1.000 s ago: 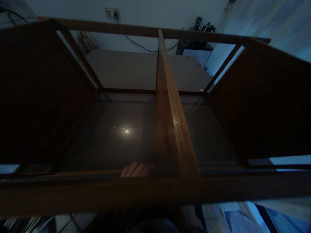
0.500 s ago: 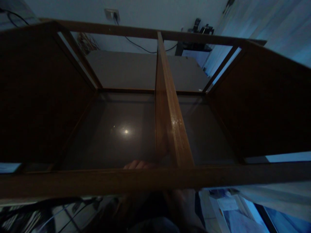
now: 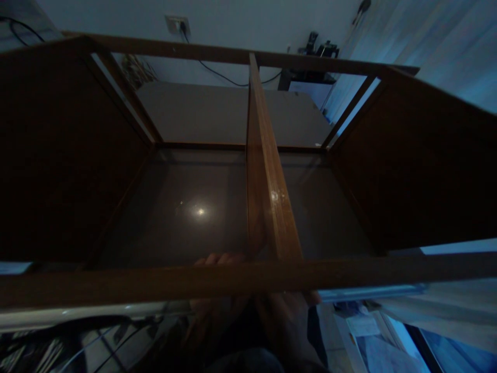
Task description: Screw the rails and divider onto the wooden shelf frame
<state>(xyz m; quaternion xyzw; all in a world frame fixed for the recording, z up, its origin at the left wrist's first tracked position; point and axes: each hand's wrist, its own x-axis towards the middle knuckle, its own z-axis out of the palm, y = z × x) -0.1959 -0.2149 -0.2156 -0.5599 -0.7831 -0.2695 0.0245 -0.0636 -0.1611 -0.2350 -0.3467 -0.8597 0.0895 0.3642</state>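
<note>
A dark wooden cabinet frame (image 3: 267,186) with a centre divider and glass panels fills the view, seen from its near long side. Fingertips of my left hand (image 3: 218,258) curl over the near rail (image 3: 155,285), just left of the divider, gripping it. Beneath the rail my left forearm shows dimly through the glass. My right hand (image 3: 292,317) is a dim shape below the rail, right of the divider and close against the frame. Its fingers are hidden behind the wood.
A grey tabletop (image 3: 217,111) lies beyond the frame, against a wall with a socket (image 3: 176,23) and a black cable. Dark items stand on a shelf (image 3: 310,72) at the back right. Cables and papers lie on the floor at bottom left.
The near rail has risen in view and the frame has tilted slightly. More of my arms now shows beneath it, and my left fingertips stay on the rail.
</note>
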